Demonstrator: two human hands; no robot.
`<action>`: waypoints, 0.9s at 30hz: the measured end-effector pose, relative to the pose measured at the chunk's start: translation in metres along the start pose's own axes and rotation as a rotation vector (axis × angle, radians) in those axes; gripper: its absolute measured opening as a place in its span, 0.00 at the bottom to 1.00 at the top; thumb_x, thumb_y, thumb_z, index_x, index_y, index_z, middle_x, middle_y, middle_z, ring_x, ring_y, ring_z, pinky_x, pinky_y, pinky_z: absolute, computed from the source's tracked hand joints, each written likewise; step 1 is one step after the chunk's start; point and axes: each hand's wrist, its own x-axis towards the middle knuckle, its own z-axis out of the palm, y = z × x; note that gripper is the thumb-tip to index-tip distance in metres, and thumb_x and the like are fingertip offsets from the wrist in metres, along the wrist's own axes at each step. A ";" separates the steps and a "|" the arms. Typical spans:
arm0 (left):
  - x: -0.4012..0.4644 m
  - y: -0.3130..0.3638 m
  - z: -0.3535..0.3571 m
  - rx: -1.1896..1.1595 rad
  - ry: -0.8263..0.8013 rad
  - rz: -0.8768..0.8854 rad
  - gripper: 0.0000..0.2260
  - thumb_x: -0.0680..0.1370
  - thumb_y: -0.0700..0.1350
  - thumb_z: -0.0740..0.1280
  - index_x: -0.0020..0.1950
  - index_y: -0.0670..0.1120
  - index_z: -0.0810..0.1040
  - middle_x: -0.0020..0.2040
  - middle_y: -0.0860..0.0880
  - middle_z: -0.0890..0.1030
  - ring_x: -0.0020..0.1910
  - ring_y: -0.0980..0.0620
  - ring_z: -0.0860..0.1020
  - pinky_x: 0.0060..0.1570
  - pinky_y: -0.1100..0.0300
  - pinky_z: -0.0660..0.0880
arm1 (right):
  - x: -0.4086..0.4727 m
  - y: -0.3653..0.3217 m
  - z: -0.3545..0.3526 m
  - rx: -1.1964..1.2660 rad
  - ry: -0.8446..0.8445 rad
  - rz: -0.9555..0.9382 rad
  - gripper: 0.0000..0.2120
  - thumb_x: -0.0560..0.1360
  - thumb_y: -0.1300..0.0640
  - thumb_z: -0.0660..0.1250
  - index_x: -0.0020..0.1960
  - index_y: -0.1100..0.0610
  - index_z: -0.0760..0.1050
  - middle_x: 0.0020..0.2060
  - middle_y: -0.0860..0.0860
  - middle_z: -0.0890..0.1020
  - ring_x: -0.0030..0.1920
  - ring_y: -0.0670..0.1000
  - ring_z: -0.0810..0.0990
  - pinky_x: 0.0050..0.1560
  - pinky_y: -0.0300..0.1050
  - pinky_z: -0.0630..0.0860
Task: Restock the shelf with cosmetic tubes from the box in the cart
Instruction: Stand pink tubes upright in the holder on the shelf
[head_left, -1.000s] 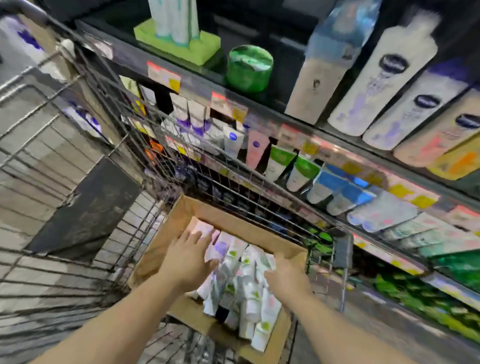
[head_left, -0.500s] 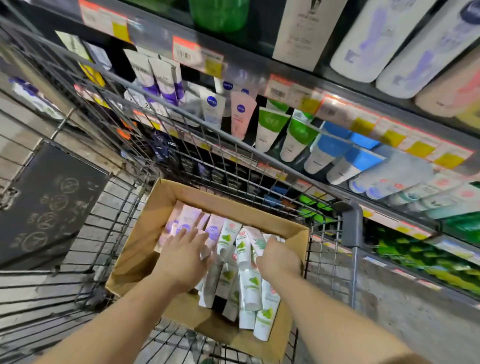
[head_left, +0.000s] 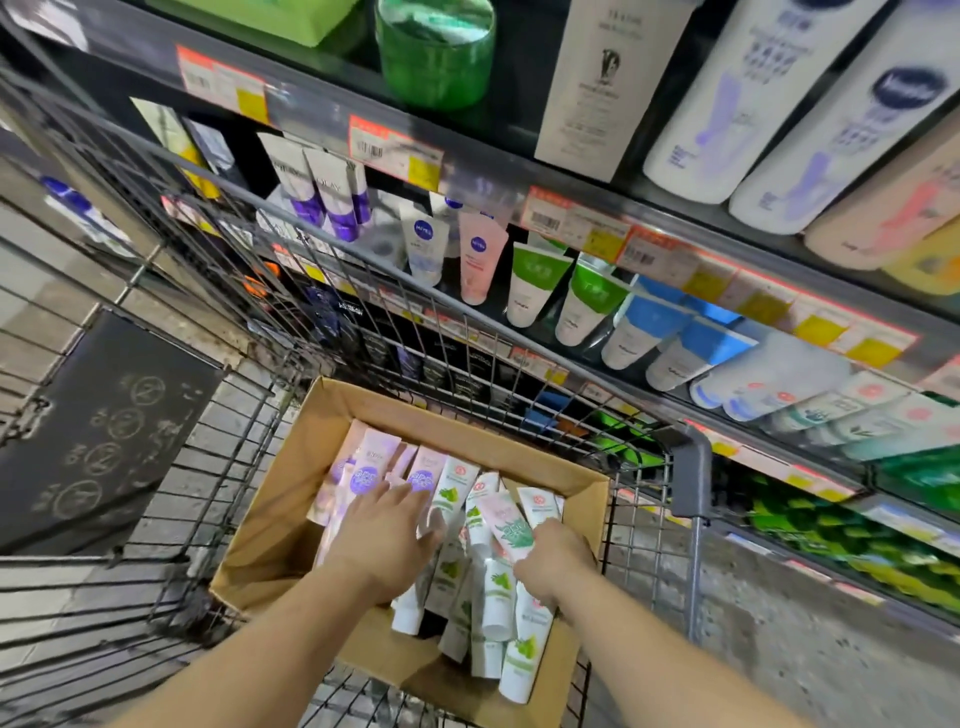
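An open cardboard box (head_left: 291, 499) sits in the wire cart (head_left: 322, 291). It holds several cosmetic tubes lying loose: pink-and-purple tubes (head_left: 371, 465) at the far left, white tubes with green leaves (head_left: 448, 493) in the middle and near side. My left hand (head_left: 382, 543) lies palm down on the pile, fingers stretched toward the purple tubes. My right hand (head_left: 556, 561) grips a pink-topped tube with a green leaf print (head_left: 506, 525), tilted up out of the pile. The shelf (head_left: 571, 221) behind the cart carries rows of standing tubes.
Beyond the cart's far wall stand Olay tubes (head_left: 332, 197), Nivea tubes (head_left: 480, 254), green-capped tubes (head_left: 535, 280) and blue-capped tubes (head_left: 639, 332). Large lotion bottles (head_left: 748, 98) and a green jar (head_left: 434, 52) fill the upper shelf. A grey cart corner post (head_left: 691, 467) rises right of the box.
My right hand has closed on a leaf-print tube and tilted it up from the pile. My left hand stays flat on the tubes. The view has shifted closer to the box.
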 end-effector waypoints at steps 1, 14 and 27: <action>0.000 0.002 0.000 -0.011 -0.008 -0.005 0.24 0.82 0.58 0.53 0.76 0.51 0.64 0.76 0.49 0.66 0.75 0.46 0.61 0.74 0.53 0.58 | 0.003 0.003 0.002 0.033 -0.007 -0.006 0.18 0.69 0.57 0.67 0.58 0.57 0.72 0.52 0.56 0.79 0.47 0.58 0.79 0.33 0.44 0.75; 0.025 0.032 0.039 -0.234 -0.027 -0.081 0.16 0.79 0.59 0.58 0.61 0.53 0.73 0.60 0.49 0.78 0.59 0.45 0.74 0.56 0.48 0.75 | -0.010 0.017 -0.011 0.720 0.041 -0.335 0.18 0.72 0.61 0.74 0.54 0.45 0.71 0.51 0.42 0.80 0.48 0.39 0.79 0.42 0.35 0.77; 0.041 0.048 0.049 -0.478 0.002 -0.226 0.23 0.80 0.55 0.62 0.72 0.47 0.69 0.67 0.47 0.77 0.64 0.47 0.76 0.60 0.55 0.73 | -0.007 0.021 -0.026 0.834 0.042 -0.423 0.17 0.72 0.59 0.75 0.51 0.43 0.71 0.51 0.40 0.81 0.51 0.42 0.81 0.51 0.48 0.80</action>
